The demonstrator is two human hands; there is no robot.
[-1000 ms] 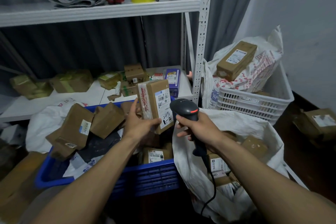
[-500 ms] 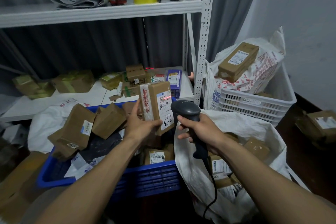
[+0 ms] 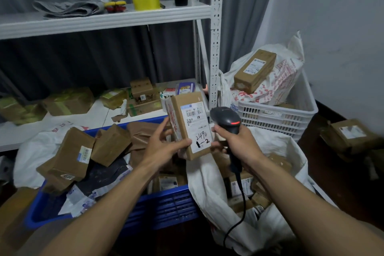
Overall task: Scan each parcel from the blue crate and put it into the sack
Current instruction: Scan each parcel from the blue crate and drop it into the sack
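Your sack (image 3: 207, 183) gapes at right, touching the crate (image 3: 166, 206) at left. Above where they meet, the parcel (image 3: 193, 127) stands upright, label toward you, gripped in your left hand (image 3: 162, 145). Your right hand (image 3: 239, 141) grips the scanner (image 3: 226, 118) just beside it.

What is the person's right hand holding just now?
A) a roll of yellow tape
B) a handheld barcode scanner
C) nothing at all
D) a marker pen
B: the right hand grips a black corded scanner beside the box held in the left hand, while the yellow tape rolls sit up on the shelf.
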